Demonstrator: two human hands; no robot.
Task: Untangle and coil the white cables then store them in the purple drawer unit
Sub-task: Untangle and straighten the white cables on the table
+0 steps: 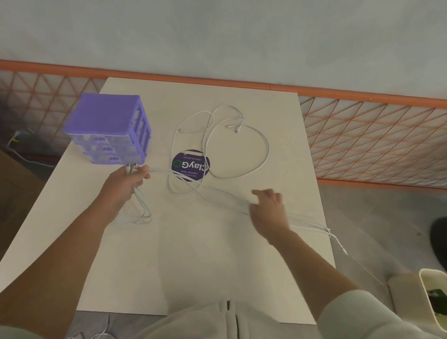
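- White cables are being shown spread in crossing loops over the middle of the counter, with several strands being drawn taut between the two hands.
- One bundle of cable ends is being gripped by the left hand, fingers curled round it, just in front of the drawers; slack loops are hanging below that hand onto the counter.
- The stretched strands are being met by the right hand near the counter's right side; whether they are being pinched or merely pressed cannot be told, the frame being blurred there.
- Beyond the right hand, cable tails are trailing off the counter's right edge.
- Risk: the crossings near the sticker are likely being tightened into a knot if both hands are being pulled apart.
- Risk: the overhanging tails are liable to be dragged down by their own weight, or snagged on the edge.
- Risk: the drawers, standing at the counter's left edge and touching or nearly touching the left hand, are at risk of being nudged off.
- All three drawers are appearing closed; nothing is being stored yet.
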